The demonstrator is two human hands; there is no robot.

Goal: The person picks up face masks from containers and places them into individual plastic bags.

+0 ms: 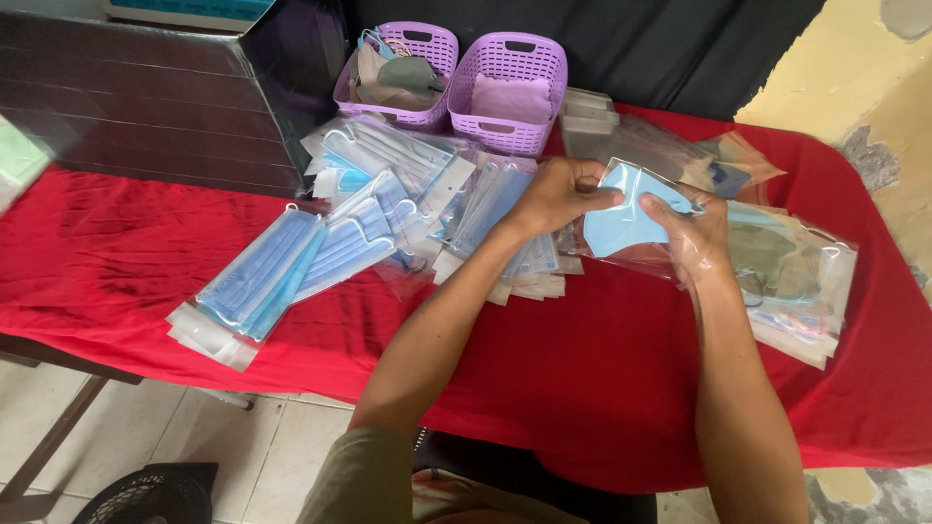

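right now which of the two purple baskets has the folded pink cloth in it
The right purple basket, nearest the left hand. It holds a folded pink cloth; the left purple basket holds grey and tan masks.

Two hands are in view, the left hand [558,194] and the right hand [694,233], and between them they hold one light blue fabric face mask [621,218] with one clear plastic sleeve [641,254]. Two lilac perforated plastic baskets stand side by side at the back: the left basket [400,73] and the right basket [508,92]. One red cloth-covered table [582,359] carries everything. The flat clear packets of pale blue masks [262,277] lie in overlapping heaps, too many and too layered to count exactly. One dark cardboard box [146,107] stands at the left.
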